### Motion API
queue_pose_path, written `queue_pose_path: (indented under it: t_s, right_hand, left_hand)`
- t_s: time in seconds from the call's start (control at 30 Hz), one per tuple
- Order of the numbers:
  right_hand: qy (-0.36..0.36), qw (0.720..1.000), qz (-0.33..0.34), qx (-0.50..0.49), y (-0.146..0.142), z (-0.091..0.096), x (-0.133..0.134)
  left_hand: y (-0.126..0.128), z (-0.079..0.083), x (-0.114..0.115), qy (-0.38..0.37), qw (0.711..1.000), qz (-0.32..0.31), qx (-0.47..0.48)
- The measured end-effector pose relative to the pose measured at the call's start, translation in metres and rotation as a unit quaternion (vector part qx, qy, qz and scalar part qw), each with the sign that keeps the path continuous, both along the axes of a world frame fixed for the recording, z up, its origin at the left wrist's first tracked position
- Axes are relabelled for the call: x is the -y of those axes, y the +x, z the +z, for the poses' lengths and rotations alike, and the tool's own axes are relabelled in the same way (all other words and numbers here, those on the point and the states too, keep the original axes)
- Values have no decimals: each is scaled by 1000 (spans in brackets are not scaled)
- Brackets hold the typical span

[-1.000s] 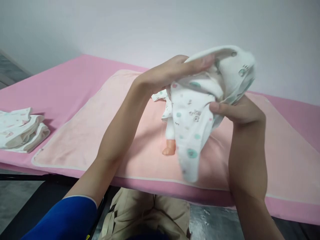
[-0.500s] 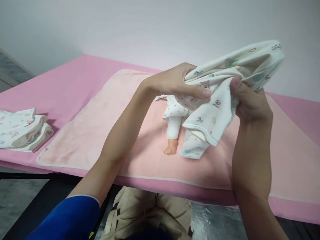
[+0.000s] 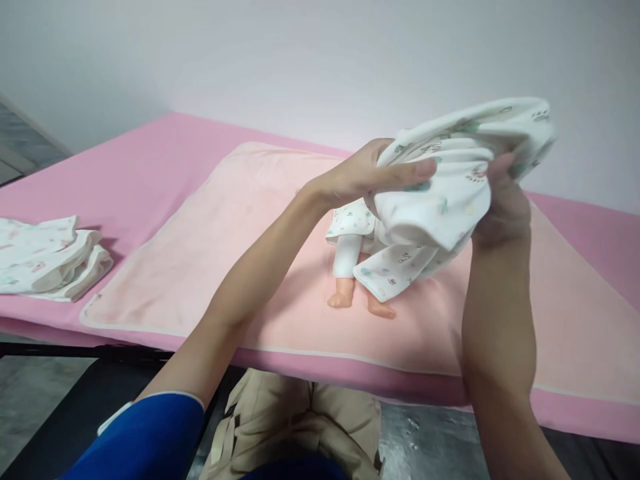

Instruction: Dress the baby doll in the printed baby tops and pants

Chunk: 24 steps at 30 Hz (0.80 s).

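A white baby garment (image 3: 450, 193) with small printed figures is bunched up in the air between my two hands. My left hand (image 3: 380, 173) grips its left side, the thumb lying across the cloth. On the right, my right hand (image 3: 505, 200) is closed on the gathered fabric, its fingers partly hidden in the folds. Beneath the garment a baby doll (image 3: 346, 257) lies on the peach pad, dressed in a similar printed top. Its two feet point toward me, while its head and upper body are hidden behind the garment and my left arm.
The peach pad (image 3: 165, 287) with white edging lies on a pink-covered table (image 3: 165, 153) against a pale wall. At the far left rests a folded stack of printed baby clothes (image 3: 55, 260). The table's front edge is just before my legs.
The garment has been turned and bunched further in my hands. My left hand has moved right and slightly down. The doll's second foot has come into view as the hanging cloth lifted.
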State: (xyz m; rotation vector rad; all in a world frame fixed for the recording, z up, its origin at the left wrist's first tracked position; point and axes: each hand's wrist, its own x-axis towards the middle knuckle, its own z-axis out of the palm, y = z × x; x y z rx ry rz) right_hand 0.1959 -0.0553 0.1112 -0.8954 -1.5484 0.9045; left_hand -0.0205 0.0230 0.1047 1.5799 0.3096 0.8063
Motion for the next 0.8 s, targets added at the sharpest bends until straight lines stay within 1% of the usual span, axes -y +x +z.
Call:
queue_pose_path:
  t_s: [0.1,0.2,0.27,0.37,0.47,0.53,0.6,0.67,0.73,0.8]
  right_hand:
    - [-65,995,58,51,10,-5,9]
    - [-134,975,119,130,22,-9,23]
    - [-138,967,147,154,25,-9,34]
    - [-126,962,178,164,18,-10,47]
    - [-144,944,194,224,5,-12,55]
    - [-154,933,193,263,-3,-16,59]
    - [-156,929,191,275,-8,-21,63]
    - [-148,932,195,267,-9,-26,67]
    - [-142,937,196,252,-9,-32,73]
    - [-149,946,181,223,-7,-39,79]
  left_hand:
    - [-9,-4,6,11,1000,-9,21]
    - [-24,-9,17,-1,1000,-13,2]
    - [-33,-14,28,2,999,-23,-22]
    - [-45,-24,47,20,997,-45,-63]
    - [-54,-41,63,23,991,-97,-89]
    - [-58,-55,72,11,989,-116,-88]
    - [-63,-68,79,-9,991,-106,-80]
    - [-66,-77,86,-25,992,-87,-85]
    - [-68,-81,94,-18,992,-76,-101]
    - [-70,-82,103,5,992,-64,-108]
